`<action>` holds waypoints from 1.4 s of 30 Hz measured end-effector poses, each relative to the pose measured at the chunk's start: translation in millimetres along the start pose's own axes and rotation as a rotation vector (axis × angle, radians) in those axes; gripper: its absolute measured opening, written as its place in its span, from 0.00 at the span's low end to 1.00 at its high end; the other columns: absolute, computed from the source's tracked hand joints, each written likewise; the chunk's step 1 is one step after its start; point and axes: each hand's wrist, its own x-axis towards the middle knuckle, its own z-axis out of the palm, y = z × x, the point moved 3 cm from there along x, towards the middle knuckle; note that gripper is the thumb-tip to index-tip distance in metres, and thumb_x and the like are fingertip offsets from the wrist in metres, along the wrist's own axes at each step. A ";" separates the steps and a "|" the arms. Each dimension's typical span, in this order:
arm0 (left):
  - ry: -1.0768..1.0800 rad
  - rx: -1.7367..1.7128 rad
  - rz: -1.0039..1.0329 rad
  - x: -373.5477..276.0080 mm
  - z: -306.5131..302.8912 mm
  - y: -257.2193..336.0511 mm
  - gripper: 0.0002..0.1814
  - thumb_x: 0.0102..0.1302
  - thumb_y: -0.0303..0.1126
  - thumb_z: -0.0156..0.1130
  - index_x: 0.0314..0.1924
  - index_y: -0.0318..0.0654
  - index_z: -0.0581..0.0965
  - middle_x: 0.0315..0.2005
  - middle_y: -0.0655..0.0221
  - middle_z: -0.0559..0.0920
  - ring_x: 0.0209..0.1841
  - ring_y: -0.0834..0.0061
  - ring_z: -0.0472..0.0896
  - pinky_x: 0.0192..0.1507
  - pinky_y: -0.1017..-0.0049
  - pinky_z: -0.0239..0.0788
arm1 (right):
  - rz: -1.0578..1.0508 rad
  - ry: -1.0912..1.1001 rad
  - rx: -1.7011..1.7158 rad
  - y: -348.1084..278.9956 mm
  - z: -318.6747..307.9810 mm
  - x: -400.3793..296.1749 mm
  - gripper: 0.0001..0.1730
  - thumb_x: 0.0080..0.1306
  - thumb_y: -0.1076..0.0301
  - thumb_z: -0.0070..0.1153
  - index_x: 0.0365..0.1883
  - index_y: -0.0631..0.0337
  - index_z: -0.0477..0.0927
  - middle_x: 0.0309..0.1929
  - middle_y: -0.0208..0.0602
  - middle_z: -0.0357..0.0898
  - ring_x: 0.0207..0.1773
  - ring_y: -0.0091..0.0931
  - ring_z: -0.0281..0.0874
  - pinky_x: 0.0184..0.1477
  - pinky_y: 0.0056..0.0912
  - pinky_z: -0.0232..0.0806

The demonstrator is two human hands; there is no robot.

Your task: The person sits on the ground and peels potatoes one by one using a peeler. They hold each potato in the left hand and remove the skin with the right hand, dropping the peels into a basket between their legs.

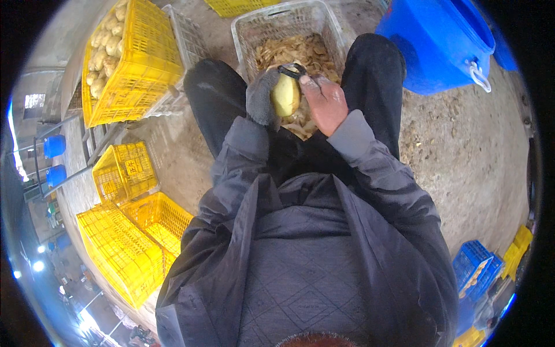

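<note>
My left hand [262,97], in a grey knit glove, grips a potato [286,96] whose visible side is pale yellow and mostly bare of skin. My bare right hand [324,100] holds a black-handled peeler [291,70] against the potato's far end. Most of the peeler's blade is hidden by its frame and my fingers. Both hands are above a whitish plastic crate [286,19] between my knees. Brown potato peelings [312,50] lie in a heap inside that crate.
To the left, a yellow crate [151,56] of potatoes [104,56] stands over a pale crate [188,37]. More yellow crates [121,243] lie lower left. A large blue plastic barrel [433,47] with a white rope handle [479,78] is at the upper right. Blue crates [472,264] sit lower right.
</note>
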 end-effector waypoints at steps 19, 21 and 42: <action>-0.079 0.135 -0.058 -5.8 -4.3 -22.5 0.23 0.68 0.44 0.57 0.53 0.32 0.72 0.45 0.59 0.81 0.45 0.66 0.81 0.49 0.68 0.75 | 0.204 0.002 0.130 -0.7 -12.7 -34.1 0.19 0.71 0.58 0.48 0.31 0.66 0.77 0.27 0.57 0.74 0.33 0.54 0.73 0.35 0.51 0.63; -0.058 0.077 -0.090 -6.8 -4.6 -22.5 0.23 0.67 0.45 0.58 0.51 0.32 0.73 0.43 0.60 0.81 0.43 0.65 0.81 0.46 0.67 0.75 | 0.264 -0.026 0.148 6.4 -11.6 -40.3 0.19 0.72 0.58 0.47 0.32 0.66 0.78 0.26 0.56 0.74 0.32 0.54 0.73 0.35 0.51 0.62; 0.095 -0.365 -0.073 -7.8 4.8 4.0 0.14 0.66 0.43 0.59 0.41 0.40 0.75 0.31 0.65 0.80 0.34 0.65 0.81 0.38 0.66 0.76 | -0.196 -0.125 -0.258 -4.5 0.8 -36.7 0.09 0.70 0.68 0.48 0.36 0.63 0.79 0.26 0.50 0.71 0.28 0.49 0.69 0.28 0.50 0.57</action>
